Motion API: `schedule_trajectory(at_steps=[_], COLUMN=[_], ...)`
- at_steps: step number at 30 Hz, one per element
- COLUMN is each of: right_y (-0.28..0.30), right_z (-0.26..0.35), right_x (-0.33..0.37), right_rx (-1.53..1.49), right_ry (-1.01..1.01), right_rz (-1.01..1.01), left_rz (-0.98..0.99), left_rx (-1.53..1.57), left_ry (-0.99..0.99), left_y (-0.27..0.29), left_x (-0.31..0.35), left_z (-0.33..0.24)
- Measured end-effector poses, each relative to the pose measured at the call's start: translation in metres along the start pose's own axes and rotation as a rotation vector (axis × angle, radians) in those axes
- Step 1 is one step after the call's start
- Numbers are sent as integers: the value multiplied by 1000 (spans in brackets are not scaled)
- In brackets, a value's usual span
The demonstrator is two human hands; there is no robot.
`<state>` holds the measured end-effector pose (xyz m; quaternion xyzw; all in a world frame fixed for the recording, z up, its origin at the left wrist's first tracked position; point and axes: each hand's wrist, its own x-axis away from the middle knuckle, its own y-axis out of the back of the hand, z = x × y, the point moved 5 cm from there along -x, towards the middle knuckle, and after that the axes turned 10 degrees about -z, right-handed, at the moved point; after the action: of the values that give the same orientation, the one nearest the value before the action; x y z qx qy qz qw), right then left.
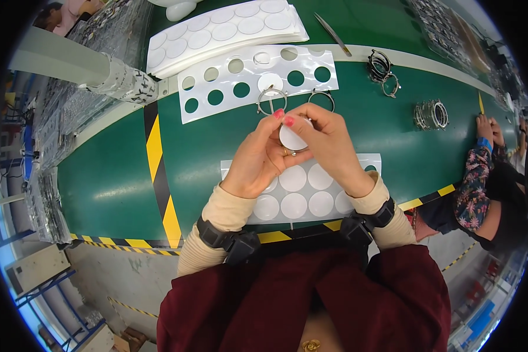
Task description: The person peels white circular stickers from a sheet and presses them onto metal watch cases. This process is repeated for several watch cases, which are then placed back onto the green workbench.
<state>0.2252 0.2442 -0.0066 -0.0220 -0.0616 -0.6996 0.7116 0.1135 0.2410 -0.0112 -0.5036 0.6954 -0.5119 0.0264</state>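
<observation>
A white round sticker [291,136] is between my two hands, just above the middle of the bench. My left hand [257,157] has its thumb and finger closed at the sticker's upper left edge. My right hand [333,144] pinches it from the right, its thumb lying across the face. Under my wrists lies a sheet of round white stickers [293,205], partly covered by the hands. Just beyond my fingertips, a thin metal ring [259,105] and a second ring [333,104] rest by a sheet with punched-out circles [195,92]; one white disc [270,82] shows on it.
A stack of sticker sheets [223,35] lies at the back left, with tweezers [332,35] to its right. Dark rings [379,66] and a pile of metal rings [431,115] sit on the right. A grey post [123,79] stands left. Another person's hands [488,130] are far right.
</observation>
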Motion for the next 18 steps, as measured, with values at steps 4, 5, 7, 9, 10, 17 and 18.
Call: schedule_trajectory(at_steps=[4, 5, 7, 9, 10, 17, 18], right_y=[-7, -9, -10, -8, -7, -3, -1], right_z=[6, 7, 12, 9, 6, 13, 16], right_x=[3, 5, 7, 6, 4, 9, 9], right_rx=[53, 70, 104, 1, -102, -69, 23], right_ry=[59, 92, 164, 115, 62, 221, 285], right_rz=[7, 9, 8, -2, -9, -211, -262], left_rz=[-12, -29, -42, 9, 36, -32, -31], left_rx=[-71, -104, -141, -120, -110, -48, -42], left_ry=[-10, -11, -14, -34, -43, -116, -121], left_y=[13, 17, 15, 8, 4, 6, 7], left_x=[-4, -6, -6, -5, -4, -5, -6], left_z=[3, 3, 0, -6, -8, -7, -7])
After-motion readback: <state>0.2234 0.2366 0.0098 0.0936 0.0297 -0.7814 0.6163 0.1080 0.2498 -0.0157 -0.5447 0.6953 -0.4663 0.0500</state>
